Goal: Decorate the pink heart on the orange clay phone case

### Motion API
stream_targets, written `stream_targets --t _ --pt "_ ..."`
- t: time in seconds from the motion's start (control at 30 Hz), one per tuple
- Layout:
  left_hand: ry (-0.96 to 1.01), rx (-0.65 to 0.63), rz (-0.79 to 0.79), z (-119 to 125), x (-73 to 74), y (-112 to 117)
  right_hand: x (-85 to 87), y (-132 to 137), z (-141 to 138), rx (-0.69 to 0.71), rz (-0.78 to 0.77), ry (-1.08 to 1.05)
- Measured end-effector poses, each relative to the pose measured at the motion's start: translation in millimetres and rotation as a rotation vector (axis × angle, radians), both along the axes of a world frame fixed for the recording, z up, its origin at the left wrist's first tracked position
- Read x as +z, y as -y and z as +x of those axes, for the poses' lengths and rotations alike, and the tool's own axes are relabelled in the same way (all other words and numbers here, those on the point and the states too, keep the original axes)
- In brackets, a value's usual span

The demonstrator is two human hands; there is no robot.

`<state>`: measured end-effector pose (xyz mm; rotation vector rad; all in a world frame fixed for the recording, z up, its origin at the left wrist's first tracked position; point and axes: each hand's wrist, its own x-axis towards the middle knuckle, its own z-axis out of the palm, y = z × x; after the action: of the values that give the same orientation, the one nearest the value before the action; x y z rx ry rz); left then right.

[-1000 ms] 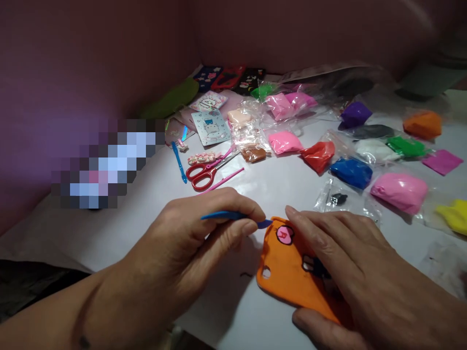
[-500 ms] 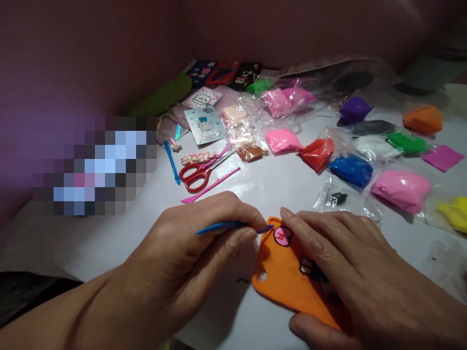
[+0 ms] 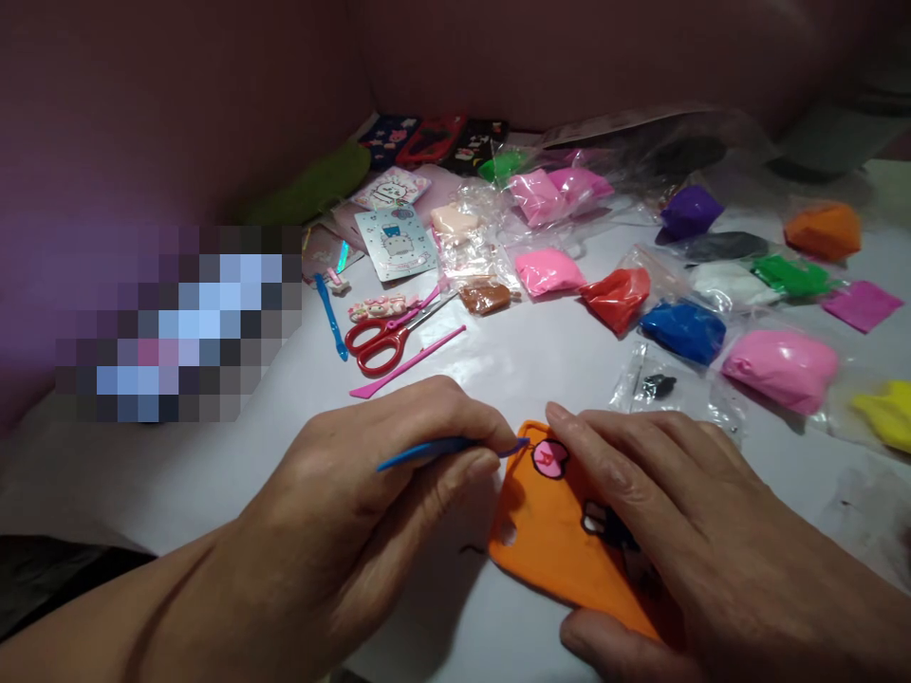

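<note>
My left hand (image 3: 370,493) pinches a slim blue modelling tool (image 3: 419,454) between thumb and fingers. Its pointed tip touches the upper left part of an orange phone case (image 3: 545,545), beside a pink, black-rimmed round decoration (image 3: 547,459). Across the right side of the case lies my right hand (image 3: 676,522), fingers along the far edge and thumb at the near edge, holding it on the white surface. A black-and-white decoration (image 3: 594,518) shows partly from under the right fingers; the rest of it is hidden. Near the lower left corner the case has a small hole.
Beyond my left hand lie red-handled scissors (image 3: 377,346), a pink modelling tool (image 3: 409,362) and another blue tool (image 3: 330,316). Bags of coloured clay, including a blue one (image 3: 683,332) and a pink one (image 3: 781,370), spread across the back right. Decorated cases (image 3: 431,140) lie by the wall.
The view has shifted very slightly. The blue tool's tip stays at almost the same spot by the pink decoration, and both hands keep their hold.
</note>
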<state>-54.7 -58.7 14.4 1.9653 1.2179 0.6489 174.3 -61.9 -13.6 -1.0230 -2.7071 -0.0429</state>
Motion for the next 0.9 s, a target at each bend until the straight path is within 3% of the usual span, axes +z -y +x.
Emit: stream_targets --t 0.4,0.7,0.9 --pt "-0.003 -0.039 -0.086 -1.5 -0.1 1.2 0.1 1.6 2.0 0.003 -0.014 -0.002" --pt "-0.011 -0.03 -0.002 -0.8 1.5 5.5 -2.4 1.7 2.9 0.007 -0.034 0.046" --pt "-0.016 -0.018 0.08 -1.5 -5.1 4.6 -1.0 0.9 4.8 0.012 -0.028 0.046"
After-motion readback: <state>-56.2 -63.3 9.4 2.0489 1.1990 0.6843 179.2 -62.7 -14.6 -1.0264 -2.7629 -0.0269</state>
